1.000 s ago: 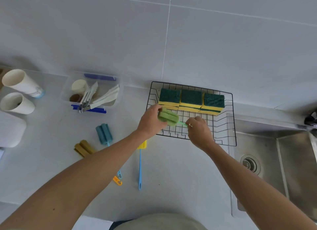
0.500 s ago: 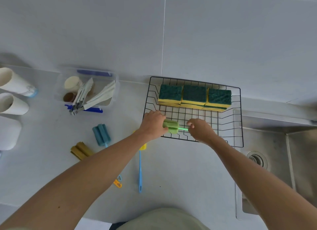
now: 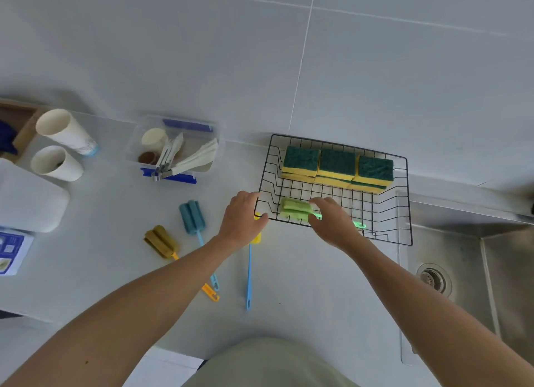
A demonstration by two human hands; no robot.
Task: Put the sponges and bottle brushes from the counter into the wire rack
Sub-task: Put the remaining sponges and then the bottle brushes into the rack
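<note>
The black wire rack stands against the wall and holds three green-and-yellow sponges in a row at its back. A green bottle brush lies along the rack's front. My right hand covers its handle and grips it. My left hand hovers at the rack's front left corner, fingers apart and holding nothing. On the counter to the left lie a blue bottle brush, an olive-brown bottle brush, and a blue-handled brush whose yellow head is mostly hidden under my left hand.
A clear container of cups and utensils sits left of the rack. Two white cups and a white board are at the far left. The steel sink adjoins the rack on the right.
The green brush has come down flat inside the rack. My left hand has let go of its head and drawn back to the rack's left corner. My right hand stays on the handle.
</note>
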